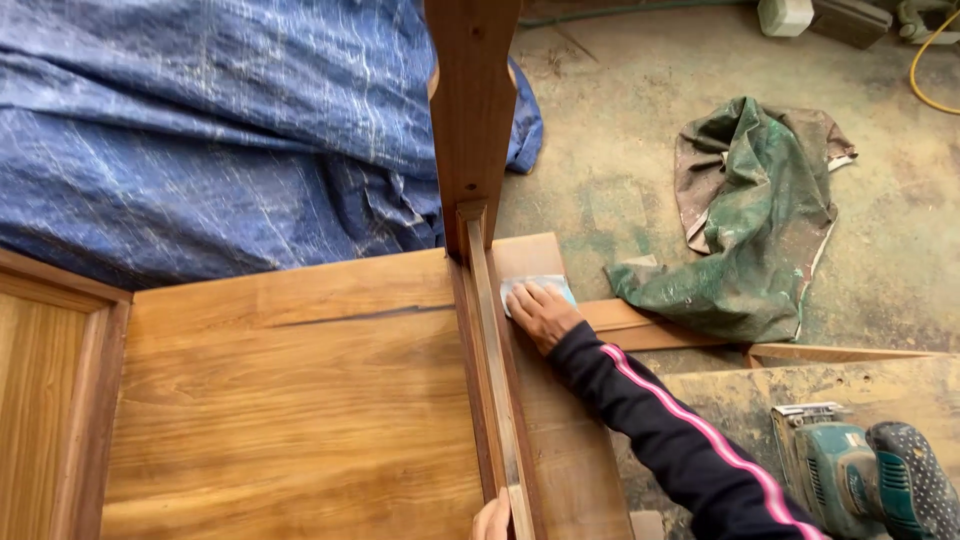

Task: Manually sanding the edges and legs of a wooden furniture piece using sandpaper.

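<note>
Sanding by hand, judging from the head view — right hand (pixel 542 312) pressed flat, fingers spread, on a pale blue sanding pad (pixel 535 287) at the far end of a narrow wooden board (pixel 560 440), just right of the upright rail (pixel 492 360). Pinning the pad rather than gripping it. Left hand (pixel 491 521) barely in frame at the bottom edge, touching the near end of that rail; open or clenched, cannot tell. Next stroke probably calling for firm even pressure along the grain, close to the rail without riding onto it.

Around it: broad wooden panel (pixel 290 400) to the left, crumpled blue tarp (pixel 220 130) behind, tall wooden post (pixel 472 110) rising at the rail's far end — limiting travel that way. Green rag (pixel 760 220) on the dusty floor (pixel 620 150), well apart. Teal power sander (pixel 860 480) lying idle at lower right, near the sleeve.
</note>
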